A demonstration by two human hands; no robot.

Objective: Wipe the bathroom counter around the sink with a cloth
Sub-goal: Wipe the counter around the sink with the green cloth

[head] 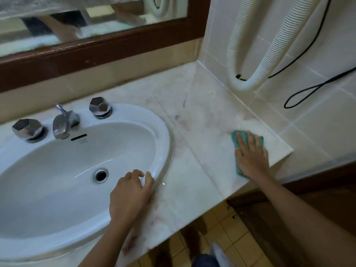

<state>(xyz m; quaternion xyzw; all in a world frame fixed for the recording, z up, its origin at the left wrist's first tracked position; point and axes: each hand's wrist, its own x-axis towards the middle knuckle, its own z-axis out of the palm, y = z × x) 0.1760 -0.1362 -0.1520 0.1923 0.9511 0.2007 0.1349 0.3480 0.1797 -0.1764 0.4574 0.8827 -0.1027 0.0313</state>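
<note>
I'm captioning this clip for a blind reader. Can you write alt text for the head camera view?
A person's right hand presses a green cloth flat on the marble counter, near its far right corner by the tiled wall. The left hand rests on the rim of the white oval sink, which has a chrome faucet and two faceted knobs.

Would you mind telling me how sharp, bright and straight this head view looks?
Head view: dim, soft light; mirror reflection smeared by blur; thin glare streaks inside the sink; wide-angle bending of the counter edges; right hand on the cloth fairly sharp.
</note>
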